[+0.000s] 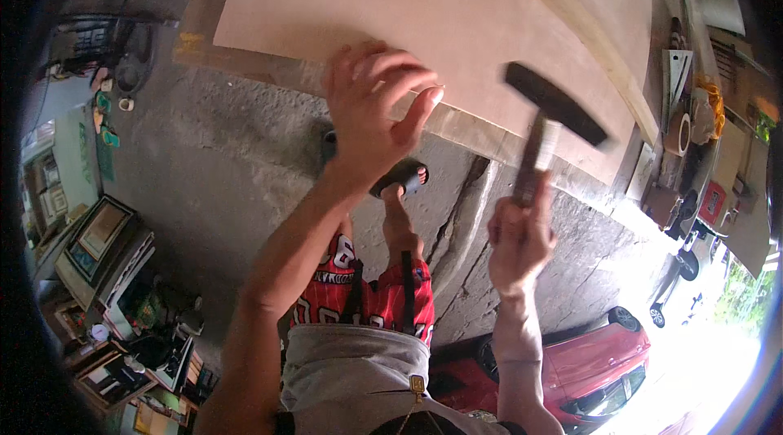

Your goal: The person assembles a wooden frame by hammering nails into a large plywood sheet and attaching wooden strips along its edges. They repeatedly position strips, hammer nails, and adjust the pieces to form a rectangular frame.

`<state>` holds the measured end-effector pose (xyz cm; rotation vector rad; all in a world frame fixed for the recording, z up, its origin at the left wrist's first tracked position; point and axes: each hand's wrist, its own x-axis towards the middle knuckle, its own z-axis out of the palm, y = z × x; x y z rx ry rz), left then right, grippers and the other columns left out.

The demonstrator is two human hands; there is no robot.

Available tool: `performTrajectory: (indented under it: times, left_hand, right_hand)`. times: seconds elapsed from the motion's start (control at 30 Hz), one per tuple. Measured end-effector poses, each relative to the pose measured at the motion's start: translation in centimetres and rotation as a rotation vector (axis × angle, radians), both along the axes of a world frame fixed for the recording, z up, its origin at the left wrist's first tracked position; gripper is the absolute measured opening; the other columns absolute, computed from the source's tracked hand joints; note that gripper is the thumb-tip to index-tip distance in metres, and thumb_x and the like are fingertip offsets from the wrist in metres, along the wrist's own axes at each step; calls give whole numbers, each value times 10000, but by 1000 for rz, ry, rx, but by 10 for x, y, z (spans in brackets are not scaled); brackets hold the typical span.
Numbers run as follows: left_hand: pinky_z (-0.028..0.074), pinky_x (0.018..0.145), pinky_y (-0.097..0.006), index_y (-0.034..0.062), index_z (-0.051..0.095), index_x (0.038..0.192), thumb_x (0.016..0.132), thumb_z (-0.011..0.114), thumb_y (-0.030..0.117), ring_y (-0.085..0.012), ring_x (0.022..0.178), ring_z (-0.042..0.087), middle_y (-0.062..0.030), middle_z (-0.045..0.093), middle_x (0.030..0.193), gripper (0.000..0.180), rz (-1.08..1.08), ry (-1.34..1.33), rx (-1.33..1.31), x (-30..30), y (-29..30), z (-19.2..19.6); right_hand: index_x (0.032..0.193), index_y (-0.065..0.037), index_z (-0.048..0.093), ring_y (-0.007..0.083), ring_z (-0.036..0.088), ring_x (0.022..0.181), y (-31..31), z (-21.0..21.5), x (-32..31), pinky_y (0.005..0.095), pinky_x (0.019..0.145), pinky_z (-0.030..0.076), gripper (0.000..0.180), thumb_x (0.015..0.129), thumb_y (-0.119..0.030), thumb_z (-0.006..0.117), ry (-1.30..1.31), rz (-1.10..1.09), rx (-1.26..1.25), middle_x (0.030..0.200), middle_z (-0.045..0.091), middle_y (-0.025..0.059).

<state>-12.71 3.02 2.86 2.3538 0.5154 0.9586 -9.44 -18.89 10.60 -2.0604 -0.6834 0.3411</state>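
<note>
My right hand (520, 241) is wrapped round the handle of a hammer (556, 105). Its dark head is raised over the near edge of a pale, thin wooden panel (342, 3), slightly blurred by motion. At that edge, further left, my left hand (375, 105) has thumb and forefinger pinched together. A tiny tip shows at the fingertips, too small to name. Under the panel's edge runs a wooden strip (469, 127). Across the panel lies a long, pale, slightly curved wooden batten (583, 27).
Framed panels and clutter (102, 239) are stacked at the left. Tools, including a white triangular square (677, 76) and a tape roll (678, 135), lie at the right. A red car (591, 366) is at the lower right. Cracked concrete floor (269, 158) surrounds my sandalled feet.
</note>
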Motion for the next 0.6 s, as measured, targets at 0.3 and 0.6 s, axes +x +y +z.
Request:
performTrajectory:
  times: [0.3, 0.6]
  left_hand:
    - [326, 948, -390, 196, 703, 861, 753, 740, 192, -220, 1073, 515, 50, 639, 1044, 115, 32, -7, 115, -8, 24, -7]
    - [336, 959, -382, 194, 704, 884, 750, 750, 189, -204, 1066, 523, 67, 645, 1036, 142, 48, -59, 126, -6, 22, -12]
  right_hand:
    - [1403, -47, 410, 126, 562, 668, 11, -17, -14, 254, 602, 470, 544, 880, 34, 533, 137, 12, -116, 806, 629, 153]
    - [1418, -65, 395, 64, 482, 586, 11, -21, -20, 231, 543, 443, 455, 977, -145, 475, 216, -51, -181, 684, 581, 75]
